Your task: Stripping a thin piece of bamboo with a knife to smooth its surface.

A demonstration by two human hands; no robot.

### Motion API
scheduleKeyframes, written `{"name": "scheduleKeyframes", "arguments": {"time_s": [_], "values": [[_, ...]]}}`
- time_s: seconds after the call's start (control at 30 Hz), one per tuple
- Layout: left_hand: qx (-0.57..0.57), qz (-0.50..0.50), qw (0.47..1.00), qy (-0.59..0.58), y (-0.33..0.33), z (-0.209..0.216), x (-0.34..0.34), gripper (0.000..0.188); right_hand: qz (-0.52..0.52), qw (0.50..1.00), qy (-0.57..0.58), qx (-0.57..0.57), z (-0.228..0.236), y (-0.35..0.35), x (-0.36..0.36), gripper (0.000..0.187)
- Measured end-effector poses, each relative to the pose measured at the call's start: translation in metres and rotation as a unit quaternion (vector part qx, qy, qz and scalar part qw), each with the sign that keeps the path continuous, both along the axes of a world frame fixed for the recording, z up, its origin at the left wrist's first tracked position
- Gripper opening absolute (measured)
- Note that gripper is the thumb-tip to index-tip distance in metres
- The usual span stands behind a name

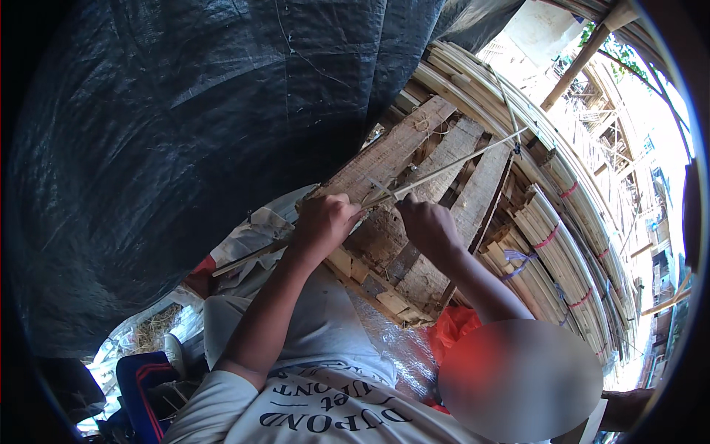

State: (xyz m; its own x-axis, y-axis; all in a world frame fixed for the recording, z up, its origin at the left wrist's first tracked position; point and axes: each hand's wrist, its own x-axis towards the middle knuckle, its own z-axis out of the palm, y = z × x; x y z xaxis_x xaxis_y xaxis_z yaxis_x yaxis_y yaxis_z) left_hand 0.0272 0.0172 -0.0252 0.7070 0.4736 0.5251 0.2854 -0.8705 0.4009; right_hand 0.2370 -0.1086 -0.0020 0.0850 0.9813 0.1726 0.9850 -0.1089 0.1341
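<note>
My left hand (325, 220) is closed around a few long, thin wooden strips (458, 160), which slant from my lap up to the far right. A short pale band (381, 186) crosses these strips between my two hands. My right hand (430, 223) is closed in a pinch at the band's near end, close beside the strips; its fingertips are partly hidden. Beneath both hands lies a rough wooden pallet (471, 194) of thick planks with gaps between them.
Bundles of long wooden strips (551, 233), tied with red and purple bands, are stacked on the right. A dark tarpaulin (200, 133) hangs at the left. An orange-red plastic bag (452, 328) lies by the pallet's near edge. A blurred oval covers the lower right.
</note>
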Motion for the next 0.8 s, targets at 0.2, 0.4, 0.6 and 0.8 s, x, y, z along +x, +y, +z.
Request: {"name": "scheduleKeyframes", "arguments": {"time_s": [0.2, 0.4, 0.6, 0.8], "values": [[-0.01, -0.012, 1.0, -0.002, 0.005, 0.002, -0.001, 0.01, -0.067, 0.998, 0.009, 0.01, 0.009, 0.01, 0.017, 0.029], [-0.014, -0.008, 1.0, -0.002, 0.007, 0.003, -0.001, 0.009, 0.002, 1.0, -0.014, -0.02, 0.013, 0.008, 0.016, 0.025], [-0.019, -0.004, 1.0, -0.019, 0.01, 0.001, -0.001, 0.008, -0.002, 1.0, -0.016, -0.027, 0.017, 0.011, 0.019, 0.022], [-0.006, 0.004, 1.0, -0.017, 0.012, -0.005, 0.004, 0.009, -0.033, 0.998, -0.031, -0.035, 0.014, 0.014, 0.026, 0.02]]}}
